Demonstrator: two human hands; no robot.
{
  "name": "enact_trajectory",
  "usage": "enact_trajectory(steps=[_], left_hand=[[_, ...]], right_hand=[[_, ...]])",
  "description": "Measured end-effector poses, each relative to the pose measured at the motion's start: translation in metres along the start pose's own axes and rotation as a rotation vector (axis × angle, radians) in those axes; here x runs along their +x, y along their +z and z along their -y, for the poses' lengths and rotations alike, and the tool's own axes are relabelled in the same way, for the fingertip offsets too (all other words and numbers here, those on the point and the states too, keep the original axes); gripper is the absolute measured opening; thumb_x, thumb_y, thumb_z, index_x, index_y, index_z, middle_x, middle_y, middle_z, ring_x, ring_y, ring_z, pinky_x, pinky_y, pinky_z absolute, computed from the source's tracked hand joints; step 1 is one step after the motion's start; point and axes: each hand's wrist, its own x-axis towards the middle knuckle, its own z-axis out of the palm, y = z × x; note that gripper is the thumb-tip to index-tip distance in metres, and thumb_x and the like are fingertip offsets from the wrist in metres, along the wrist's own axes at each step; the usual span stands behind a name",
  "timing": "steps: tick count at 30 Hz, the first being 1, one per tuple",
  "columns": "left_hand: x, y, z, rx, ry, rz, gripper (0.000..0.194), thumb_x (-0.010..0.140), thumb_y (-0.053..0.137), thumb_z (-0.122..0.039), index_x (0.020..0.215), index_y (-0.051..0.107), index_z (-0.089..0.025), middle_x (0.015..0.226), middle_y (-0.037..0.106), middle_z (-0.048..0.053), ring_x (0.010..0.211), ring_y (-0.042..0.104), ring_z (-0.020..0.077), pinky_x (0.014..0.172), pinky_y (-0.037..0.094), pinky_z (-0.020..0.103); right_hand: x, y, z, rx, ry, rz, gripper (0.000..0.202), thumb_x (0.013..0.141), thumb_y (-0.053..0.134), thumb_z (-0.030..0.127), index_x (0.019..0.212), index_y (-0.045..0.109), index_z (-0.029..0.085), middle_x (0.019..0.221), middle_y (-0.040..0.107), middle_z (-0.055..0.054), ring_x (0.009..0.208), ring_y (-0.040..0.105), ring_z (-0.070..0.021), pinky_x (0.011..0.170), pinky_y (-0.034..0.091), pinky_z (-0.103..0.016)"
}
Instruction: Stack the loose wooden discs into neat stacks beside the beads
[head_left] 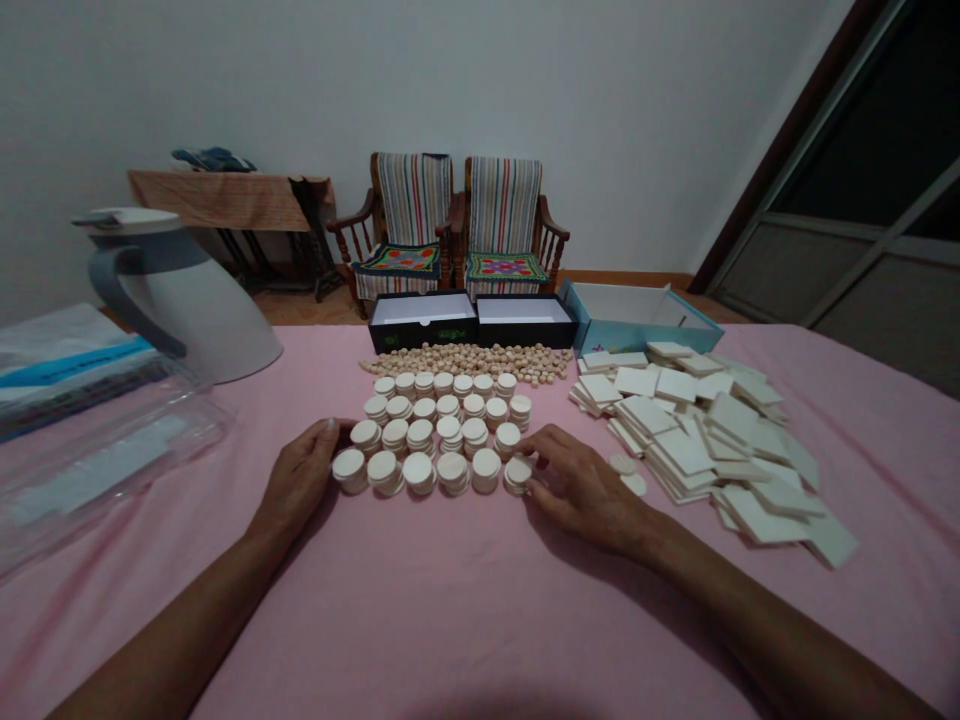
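Rows of short stacks of pale round wooden discs [419,474] stand on the pink cloth in front of me. My left hand [298,475] rests on its edge at the left end of the rows, beside the front stacks, with its fingers stretched forward and partly hidden. At the other end, my right hand [574,485] has its thumb and fingers around a stack of wooden discs [519,472], the last one in the front row. A few loose discs [628,472] lie partly behind my right hand. Beyond the rows spreads a band of small wooden beads [480,362].
Square wooden tiles [682,445] are heaped on the right. Two black open boxes [424,335] and a blue box [637,335] stand at the back. A white jug [202,300] and clear plastic packaging [112,470] occupy the left. Two chairs [506,215] are behind the pink-covered table [420,620].
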Motion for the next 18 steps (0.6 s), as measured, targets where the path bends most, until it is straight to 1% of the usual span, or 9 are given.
enact_trajectory(steps=[3,5,6,8,10,11,13,18], left_hand=[[0.0,0.0,0.002,0.003,0.0,0.007,0.045,0.082,0.041,-0.05,0.095,0.066,-0.015,0.096,0.071,0.008,0.089,0.063,0.0261,0.079,0.05,0.032],[0.001,0.0,0.005,0.007,0.01,0.014,0.044,0.083,0.04,-0.05,0.095,0.066,-0.016,0.097,0.07,0.008,0.09,0.063,0.0252,0.08,0.05,0.031],[0.001,0.0,0.006,0.009,0.015,0.017,0.044,0.084,0.04,-0.05,0.095,0.066,-0.016,0.098,0.07,0.008,0.09,0.063,0.0248,0.081,0.05,0.031],[0.002,0.0,0.007,0.013,0.02,0.018,0.043,0.084,0.04,-0.05,0.095,0.067,-0.017,0.099,0.07,0.007,0.09,0.063,0.0242,0.081,0.05,0.031],[0.002,0.0,0.008,0.013,0.02,0.014,0.042,0.084,0.041,-0.049,0.095,0.067,-0.018,0.1,0.07,0.006,0.09,0.063,0.024,0.081,0.05,0.031],[0.003,0.0,0.008,0.015,0.018,0.015,0.042,0.084,0.041,-0.049,0.095,0.067,-0.018,0.101,0.07,0.006,0.091,0.063,0.0241,0.081,0.05,0.031],[0.003,0.0,0.008,0.017,0.013,0.015,0.042,0.084,0.041,-0.049,0.095,0.067,-0.018,0.1,0.07,0.006,0.091,0.063,0.0242,0.081,0.05,0.031],[0.005,0.0,0.011,0.012,0.012,0.002,0.042,0.082,0.042,-0.049,0.092,0.067,-0.018,0.098,0.071,0.007,0.092,0.063,0.0251,0.081,0.05,0.032]], right_hand=[[0.0,-0.012,-0.003,-0.033,0.037,-0.023,0.034,0.076,0.05,0.006,0.107,0.055,0.018,0.096,0.058,-0.006,0.086,0.054,-0.016,0.076,0.043,-0.029],[-0.003,-0.028,-0.006,-0.091,0.094,0.018,0.027,0.077,0.049,0.009,0.102,0.055,0.017,0.094,0.059,-0.006,0.082,0.054,-0.0156,0.075,0.043,-0.03],[-0.005,-0.037,-0.007,-0.128,0.131,0.083,0.023,0.078,0.049,0.011,0.099,0.056,0.017,0.092,0.059,-0.005,0.08,0.055,-0.0156,0.074,0.043,-0.03],[-0.011,-0.054,-0.009,-0.197,0.205,0.283,0.016,0.079,0.052,0.017,0.093,0.058,0.019,0.088,0.06,-0.004,0.077,0.054,-0.0167,0.07,0.042,-0.03],[-0.017,-0.065,-0.009,-0.238,0.246,0.455,0.018,0.076,0.053,0.018,0.093,0.058,0.019,0.09,0.06,-0.005,0.079,0.054,-0.0179,0.07,0.042,-0.03],[-0.019,-0.068,-0.009,-0.26,0.256,0.515,0.02,0.075,0.053,0.017,0.094,0.058,0.019,0.091,0.06,-0.006,0.08,0.054,-0.0185,0.07,0.041,-0.03],[-0.022,-0.068,-0.008,-0.312,0.261,0.575,0.019,0.075,0.051,0.016,0.092,0.058,0.018,0.091,0.059,-0.007,0.081,0.055,-0.019,0.071,0.041,-0.03],[-0.019,-0.057,-0.01,-0.399,0.26,0.604,0.014,0.078,0.046,0.016,0.087,0.056,0.018,0.088,0.059,-0.007,0.077,0.054,-0.018,0.069,0.039,-0.029]])
